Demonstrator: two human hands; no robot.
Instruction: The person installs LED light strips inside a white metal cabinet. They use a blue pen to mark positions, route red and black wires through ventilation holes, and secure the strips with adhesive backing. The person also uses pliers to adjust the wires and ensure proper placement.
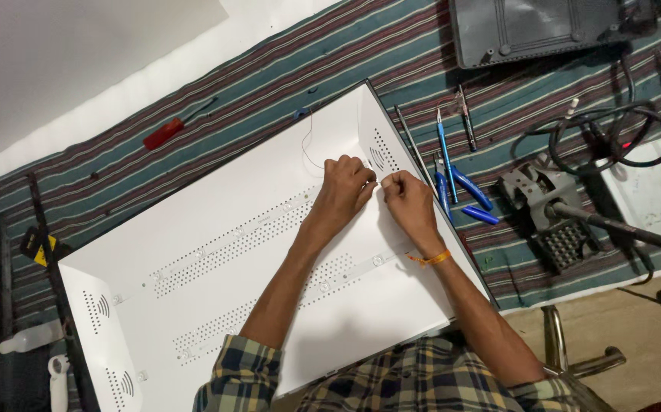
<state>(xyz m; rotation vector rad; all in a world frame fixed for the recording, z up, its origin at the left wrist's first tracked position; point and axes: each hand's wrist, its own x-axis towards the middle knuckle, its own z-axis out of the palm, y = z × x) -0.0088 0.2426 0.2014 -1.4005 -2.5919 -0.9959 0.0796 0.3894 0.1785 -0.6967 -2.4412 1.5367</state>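
Observation:
A large white panel tray point(216, 198) with rows of small holes and thin light strips lies on a striped cloth. My left hand point(343, 187) and my right hand point(408, 204) meet over its far right end, fingers pinched close together on something small that I cannot make out. A thin wire point(307, 141) runs from the panel's far edge toward my hands. An orange band point(431, 259) circles my right wrist. Both sleeves are plaid.
Blue-handled pliers point(464, 189), a blue pen-like tool point(446, 152) and a dark probe point(466, 118) lie right of the panel. A red screwdriver point(169, 130) lies beyond it. A soldering stand point(544, 214), cables point(612, 137), a grey casing point(536, 30) and a squeeze bottle point(29, 337) surround.

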